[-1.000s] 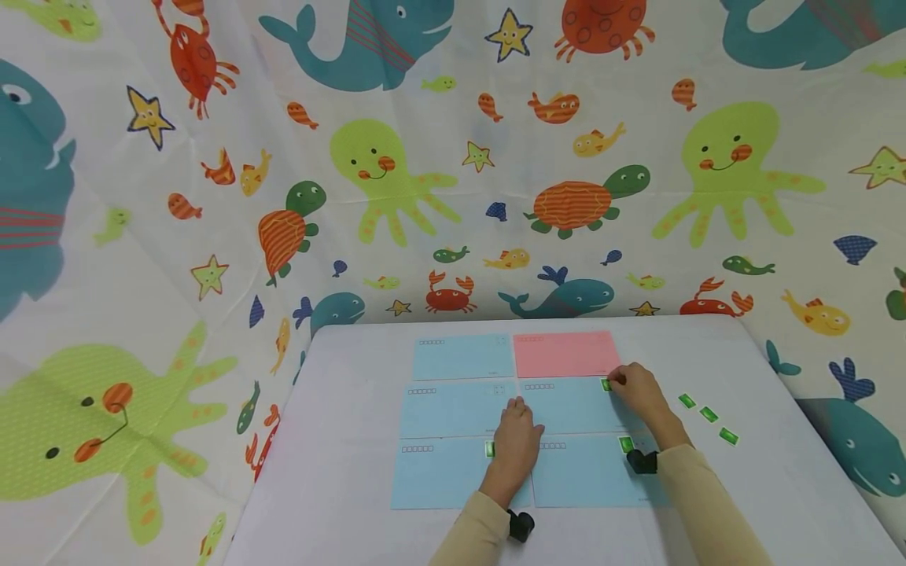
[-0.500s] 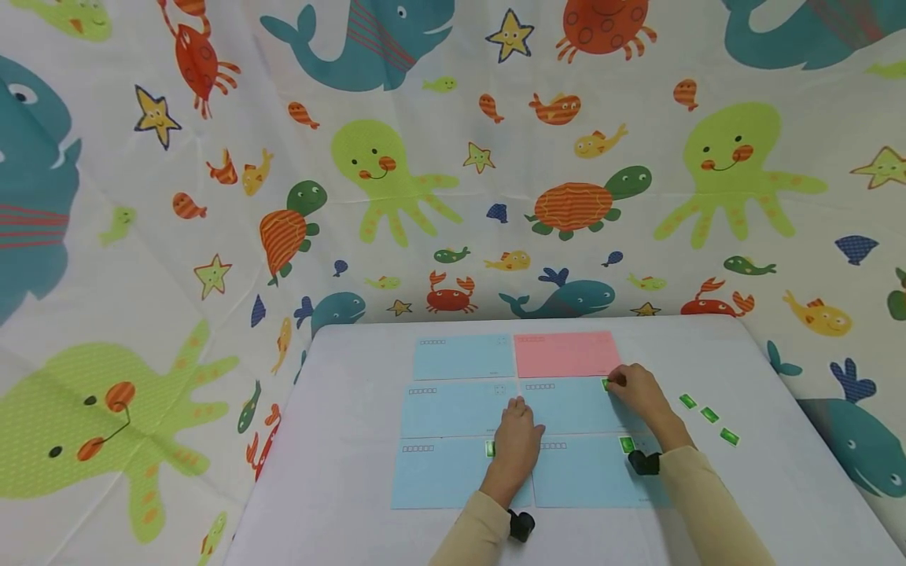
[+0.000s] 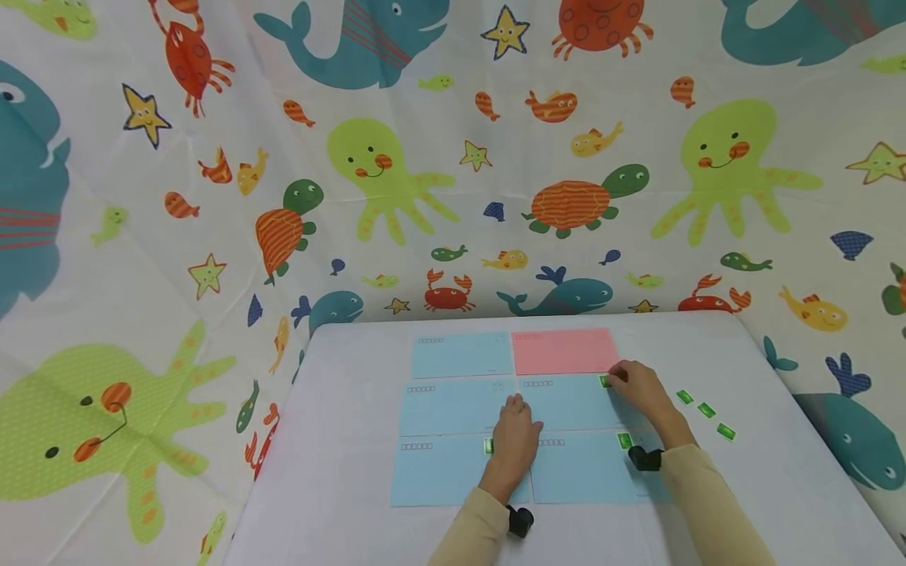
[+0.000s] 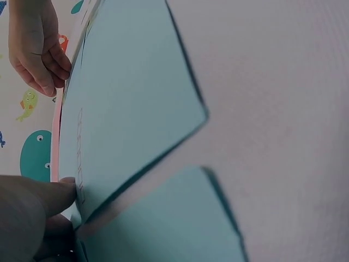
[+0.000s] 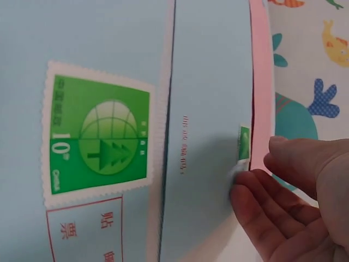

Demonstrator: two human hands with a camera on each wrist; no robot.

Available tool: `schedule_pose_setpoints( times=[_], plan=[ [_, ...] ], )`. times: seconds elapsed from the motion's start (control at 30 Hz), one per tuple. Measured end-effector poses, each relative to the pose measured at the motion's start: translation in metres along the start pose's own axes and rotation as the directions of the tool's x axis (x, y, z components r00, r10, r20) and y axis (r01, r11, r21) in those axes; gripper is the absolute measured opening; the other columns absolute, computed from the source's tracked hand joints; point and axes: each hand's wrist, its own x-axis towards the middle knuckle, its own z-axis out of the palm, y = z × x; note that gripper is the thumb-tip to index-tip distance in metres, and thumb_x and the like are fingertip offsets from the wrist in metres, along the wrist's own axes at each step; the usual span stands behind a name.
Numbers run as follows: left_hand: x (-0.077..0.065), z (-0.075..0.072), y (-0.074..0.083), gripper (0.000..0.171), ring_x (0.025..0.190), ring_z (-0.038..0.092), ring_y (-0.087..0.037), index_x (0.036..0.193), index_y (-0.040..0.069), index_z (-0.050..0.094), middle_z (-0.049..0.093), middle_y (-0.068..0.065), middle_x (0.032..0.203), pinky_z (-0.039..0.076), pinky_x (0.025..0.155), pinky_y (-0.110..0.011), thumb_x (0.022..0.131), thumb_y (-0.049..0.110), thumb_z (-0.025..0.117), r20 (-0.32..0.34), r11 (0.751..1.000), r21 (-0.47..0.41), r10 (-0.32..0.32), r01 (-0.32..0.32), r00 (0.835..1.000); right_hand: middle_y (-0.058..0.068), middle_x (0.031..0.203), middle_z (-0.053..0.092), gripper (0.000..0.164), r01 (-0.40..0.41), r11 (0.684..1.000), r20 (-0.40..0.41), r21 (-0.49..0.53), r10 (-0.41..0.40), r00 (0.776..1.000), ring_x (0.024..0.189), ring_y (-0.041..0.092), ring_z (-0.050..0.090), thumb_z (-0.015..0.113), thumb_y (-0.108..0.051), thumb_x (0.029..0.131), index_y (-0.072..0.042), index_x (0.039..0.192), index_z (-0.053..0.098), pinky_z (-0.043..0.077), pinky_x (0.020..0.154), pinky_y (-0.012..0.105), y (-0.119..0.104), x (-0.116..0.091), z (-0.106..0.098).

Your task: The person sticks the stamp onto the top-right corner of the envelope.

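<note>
My right hand [image 3: 640,393] is at the upper right corner of the middle-right blue envelope [image 3: 562,405]. Its curled fingers and thumb pinch the edge of a green stamp [image 5: 245,143], partly covered by the fingertips. My left hand [image 3: 514,444] rests across the inner edges of the blue envelopes, its thumb [image 4: 66,188] touching paper by the printed boxes. Beside it, another green stamp [image 3: 488,446] shows on the lower-left envelope [image 3: 435,475]. On the lower-right envelope [image 3: 587,475], a green stamp [image 5: 101,136] lies flat near the top right corner.
Several loose green stamps, among them a middle one [image 3: 706,410], lie on the white table [image 3: 750,487] to the right. Behind the middle row are a blue envelope [image 3: 460,355] and a pink envelope [image 3: 564,351]. A sea-animal cloth [image 3: 425,259] hangs at the back and sides.
The head view shifts slightly. Both hands keep their places, and the stamp under the right fingers stays at the envelope's corner.
</note>
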Motion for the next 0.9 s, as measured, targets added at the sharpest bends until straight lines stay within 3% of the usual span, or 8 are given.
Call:
schedule_pose_setpoints(
  times=[0.47,0.7,0.9],
  plan=[
    [0.002,-0.005,0.001,0.044,0.130,0.060,-0.030,0.122,-0.006,0.067,0.063,-0.019,0.136,0.053,0.104,-0.040,0.093,0.028,0.071,-0.018,0.999,0.034,0.017,-0.016,1.000,0.023,0.116,0.066,0.032,-0.024,0.999,0.018,0.036,0.024,1.000,0.102,0.032,0.061,0.058,-0.020,0.102,0.004,0.123,0.060,0.056,0.094,0.051,0.001,-0.013,-0.005],
    [0.007,-0.014,-0.003,0.036,0.122,0.066,-0.031,0.115,-0.006,0.070,0.069,-0.020,0.127,0.057,0.097,-0.041,0.095,0.023,0.068,-0.041,0.998,-0.046,0.035,-0.037,0.999,0.024,0.117,0.066,0.032,0.001,0.999,-0.009,0.034,-0.001,1.000,0.101,0.033,0.061,0.059,-0.019,0.101,0.005,0.122,0.060,0.056,0.093,0.052,0.003,-0.019,-0.008],
    [0.005,-0.023,-0.004,0.033,0.121,0.066,-0.028,0.120,-0.001,0.070,0.068,-0.017,0.130,0.057,0.098,-0.039,0.097,0.022,0.066,-0.057,0.993,-0.094,0.065,-0.070,0.996,0.025,0.117,0.065,0.029,-0.012,1.000,-0.050,0.023,0.013,0.999,0.102,0.035,0.061,0.056,-0.017,0.102,0.005,0.121,0.061,0.056,0.090,0.052,0.007,-0.024,-0.011]
  ],
)
